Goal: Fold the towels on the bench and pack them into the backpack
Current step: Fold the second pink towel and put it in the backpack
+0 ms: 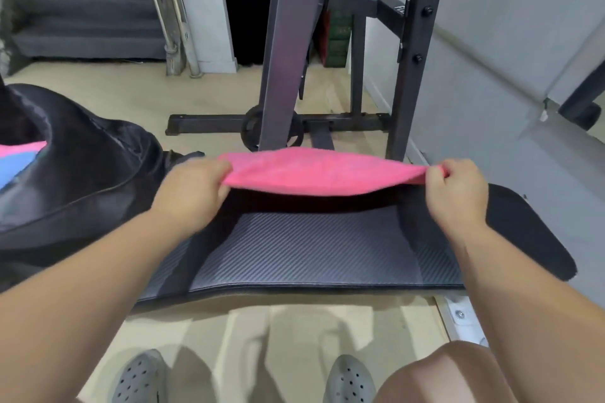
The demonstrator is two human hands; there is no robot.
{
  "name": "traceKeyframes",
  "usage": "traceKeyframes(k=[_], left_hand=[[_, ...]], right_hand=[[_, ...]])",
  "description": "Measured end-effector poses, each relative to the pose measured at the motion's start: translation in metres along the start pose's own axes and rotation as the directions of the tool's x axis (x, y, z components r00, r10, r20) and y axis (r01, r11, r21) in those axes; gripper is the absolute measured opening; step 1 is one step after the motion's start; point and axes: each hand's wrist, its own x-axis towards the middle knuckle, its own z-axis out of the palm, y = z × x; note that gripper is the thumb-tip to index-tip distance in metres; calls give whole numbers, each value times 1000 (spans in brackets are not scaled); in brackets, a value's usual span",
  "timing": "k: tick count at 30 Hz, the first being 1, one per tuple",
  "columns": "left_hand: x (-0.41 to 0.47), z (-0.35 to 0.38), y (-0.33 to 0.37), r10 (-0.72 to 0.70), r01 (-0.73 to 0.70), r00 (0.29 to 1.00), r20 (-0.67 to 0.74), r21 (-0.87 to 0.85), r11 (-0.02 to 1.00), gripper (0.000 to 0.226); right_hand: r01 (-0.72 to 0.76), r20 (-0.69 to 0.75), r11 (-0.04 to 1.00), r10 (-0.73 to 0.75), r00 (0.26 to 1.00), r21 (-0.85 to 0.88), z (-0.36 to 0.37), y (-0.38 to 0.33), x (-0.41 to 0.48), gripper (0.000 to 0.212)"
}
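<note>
We hold a bright pink soft cloth towel (322, 172) above the black padded carbon-weave bench (304, 249), its long axis running left to right, middle bulging up. Our left hand (193, 193) and right hand (456, 191) each pinch 1 end.

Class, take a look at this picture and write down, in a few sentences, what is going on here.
A person at a padded bench holds a pink towel stretched between both hands, raised above the pad. The left hand grips its left end and the right hand pinches its right end. At the left a black backpack lies open, with pink and blue cloth showing inside. The towel in hand is not yet packed.
</note>
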Motion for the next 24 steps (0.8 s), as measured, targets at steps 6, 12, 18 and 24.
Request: traceKeyframes(k=[6,12,18,24], left_hand=[[-78,39,2,60,-102,965,256,156,982,17],[-93,30,6,-54,-16,950,307,222,975,21],[-99,14,9,-206,81,857,472,272,959,26],[-89,12,6,-276,181,837,473,236,955,23]], right_hand=[[125,221,889,-27,975,-441,-6,48,-65,21],[205,328,735,25,944,-646,-22,49,-79,33],[225,535,581,441,720,-782,-22,24,-79,38],[196,694,776,382,611,-599,-22,-29,-54,57]])
